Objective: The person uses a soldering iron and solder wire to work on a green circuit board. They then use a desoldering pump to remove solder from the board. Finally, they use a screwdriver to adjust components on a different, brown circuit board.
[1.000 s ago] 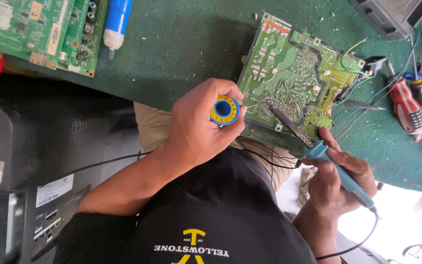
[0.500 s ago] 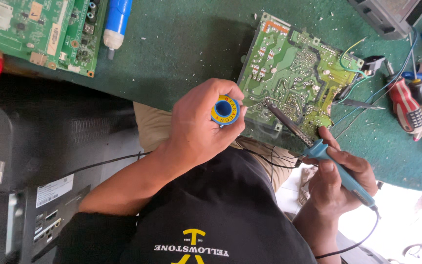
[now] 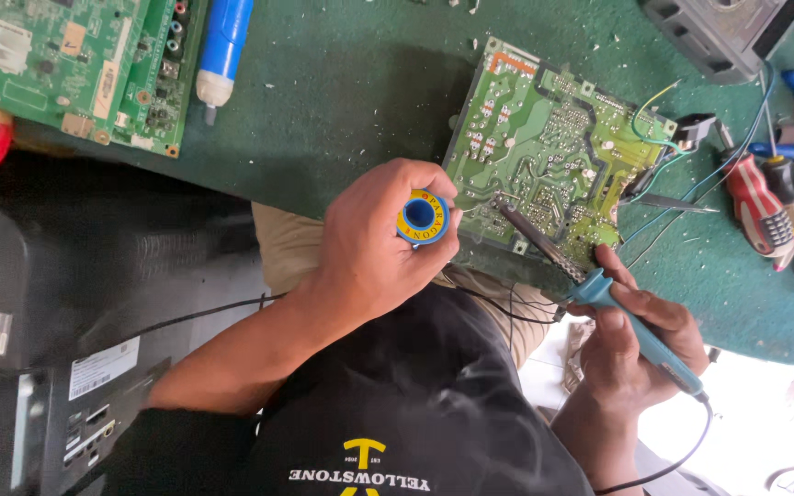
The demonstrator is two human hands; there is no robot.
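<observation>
A green circuit board (image 3: 544, 152) lies solder side up on the green table mat (image 3: 351, 83). My left hand (image 3: 379, 243) grips a small solder spool (image 3: 422, 217) with a yellow and blue end, held at the board's near left edge. My right hand (image 3: 636, 340) holds a soldering iron (image 3: 618, 308) with a teal handle. Its dark metal tip (image 3: 530, 234) rests on the near edge of the board.
A second green circuit board (image 3: 75, 64) and a blue and white tube (image 3: 222, 50) lie at the far left. Screwdrivers and pliers (image 3: 774, 197) crowd the right. A grey box (image 3: 719, 32) sits at the far right. A black device (image 3: 57, 349) stands beside my left arm.
</observation>
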